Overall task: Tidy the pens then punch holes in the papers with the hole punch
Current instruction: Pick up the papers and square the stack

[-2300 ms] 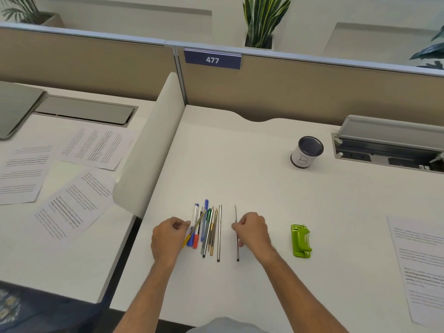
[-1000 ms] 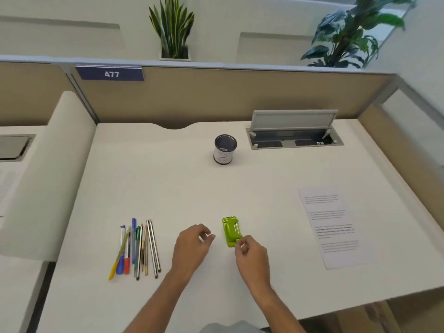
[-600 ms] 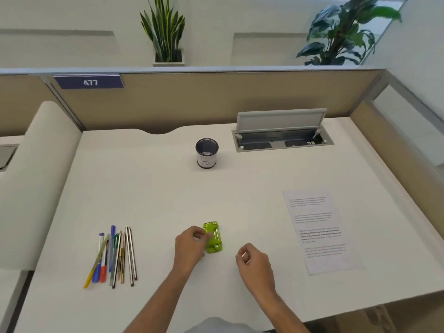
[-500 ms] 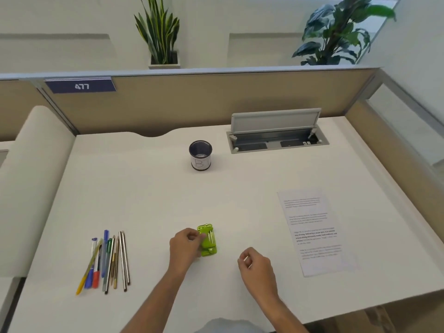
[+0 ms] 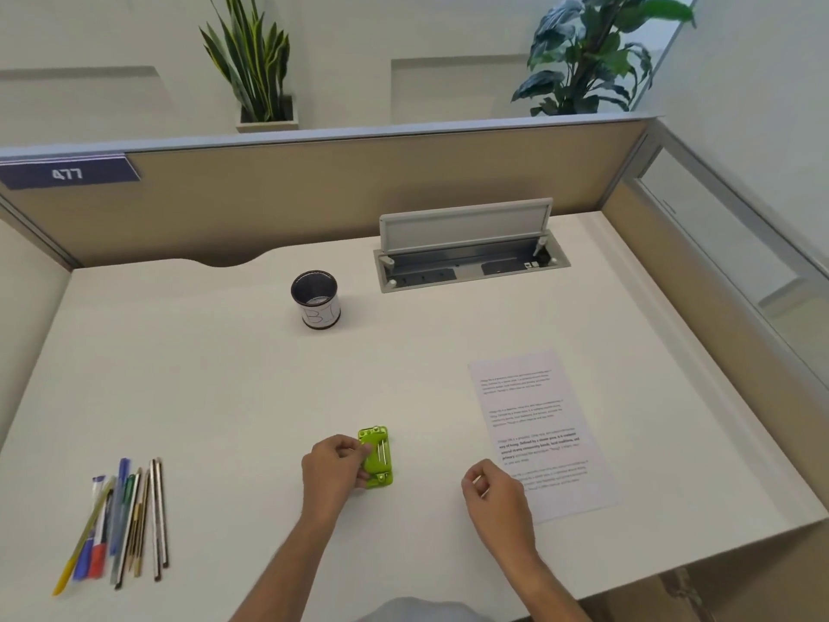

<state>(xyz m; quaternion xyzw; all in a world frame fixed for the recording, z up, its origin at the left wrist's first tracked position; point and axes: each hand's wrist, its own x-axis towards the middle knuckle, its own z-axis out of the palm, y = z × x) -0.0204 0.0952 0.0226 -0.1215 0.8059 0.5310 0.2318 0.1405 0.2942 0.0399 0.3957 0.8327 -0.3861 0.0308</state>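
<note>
The pens (image 5: 117,523) lie gathered in one loose bundle near the front left corner of the desk (image 5: 215,397), side by side and roughly parallel, tips pointing away from the front edge, though their ends are not flush and the yellow one slants across the others. The pen cup (image 5: 315,299) stands empty-looking toward the back edge, well apart from them. So the pen part reads as done if a neat bundle was the aim, or only half done if they belong in the cup; the task sentence does not settle that.

The punching part appears just begun. The left hand (image 5: 334,475) is closed on the green hole punch (image 5: 377,457) near the middle of the front edge, thumb and fingers gripping its left side; the punch shows metal pins on its upper face, so it looks turned underside up or tipped. Whether it is lifted or resting on the desk cannot be told. The right hand (image 5: 493,496) holds nothing, fingers loosely curled, at the near left edge of the printed sheet of paper (image 5: 534,424), which lies flat toward the front right corner. The sheet shows no holes as far as can be seen. Left to do, by my reading: bring sheet and punch together and press.
</note>
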